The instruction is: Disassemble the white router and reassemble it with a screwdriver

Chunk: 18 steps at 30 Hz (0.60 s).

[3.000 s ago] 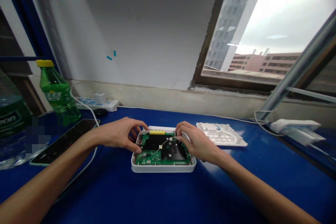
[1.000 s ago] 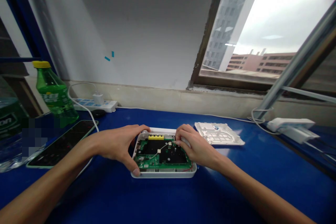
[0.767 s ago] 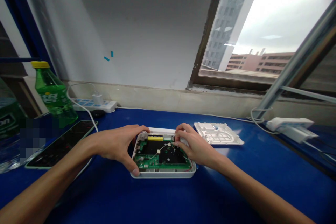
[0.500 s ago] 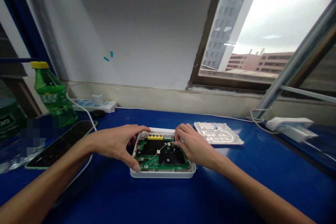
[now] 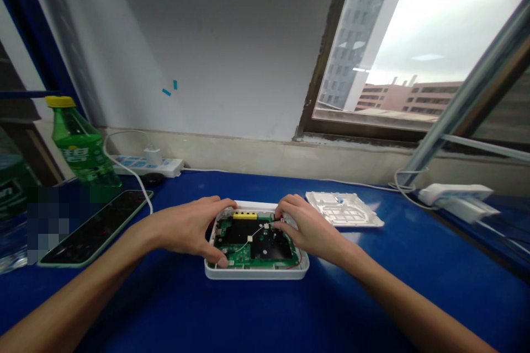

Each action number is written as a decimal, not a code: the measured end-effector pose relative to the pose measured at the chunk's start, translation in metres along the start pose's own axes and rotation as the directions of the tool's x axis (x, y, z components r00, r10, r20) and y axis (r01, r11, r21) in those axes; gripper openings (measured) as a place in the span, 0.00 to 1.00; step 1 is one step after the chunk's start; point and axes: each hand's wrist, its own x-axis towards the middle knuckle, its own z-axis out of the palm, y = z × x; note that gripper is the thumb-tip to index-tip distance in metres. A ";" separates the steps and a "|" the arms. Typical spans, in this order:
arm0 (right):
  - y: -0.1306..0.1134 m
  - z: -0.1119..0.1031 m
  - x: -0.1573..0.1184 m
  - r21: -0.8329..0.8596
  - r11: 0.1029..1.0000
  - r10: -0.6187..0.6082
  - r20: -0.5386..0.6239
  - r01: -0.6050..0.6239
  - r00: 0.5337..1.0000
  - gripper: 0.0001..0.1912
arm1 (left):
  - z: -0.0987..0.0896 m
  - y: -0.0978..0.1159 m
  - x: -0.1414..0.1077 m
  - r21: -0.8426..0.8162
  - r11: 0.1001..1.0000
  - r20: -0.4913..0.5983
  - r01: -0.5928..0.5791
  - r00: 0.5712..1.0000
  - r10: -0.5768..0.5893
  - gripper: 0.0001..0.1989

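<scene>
An opened white plastic router base lies on the blue desk, holding a green circuit board with a black shield plate and a yellow port block. A thin white wire with a small white square on it crosses the board. My left hand grips the base's left side, thumb on the near edge. My right hand pinches at the wire's end, near the board's upper right; its fingertips hide that end.
A white plastic router cover lies upside down to the right. A smartphone lies to the left, behind it a green soda bottle and a power strip. A white adapter sits at the right.
My left thumb has shifted right along the base's near edge. My right fingertips stay at the wire's end, and the view has drifted slightly.
</scene>
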 end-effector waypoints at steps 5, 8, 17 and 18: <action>-0.003 0.000 -0.001 -0.033 0.999 -0.017 0.006 0.017 1.000 0.04 | -0.002 -0.007 0.000 -0.067 0.998 -0.017 0.013 1.000 -0.014 0.42; -0.004 0.002 -0.001 -0.035 0.999 -0.021 0.001 0.021 1.000 0.05 | -0.001 -0.011 0.002 -0.078 0.997 -0.017 -0.005 1.000 0.003 0.43; 0.006 0.007 0.006 0.202 0.979 0.002 0.003 -0.002 1.000 0.06 | -0.005 -0.009 0.002 -0.090 0.996 0.020 -0.020 1.000 0.022 0.43; 0.007 0.006 0.006 0.221 0.975 -0.003 -0.005 0.004 1.000 0.06 | -0.006 -0.009 0.001 -0.090 0.996 0.024 -0.019 0.999 0.021 0.44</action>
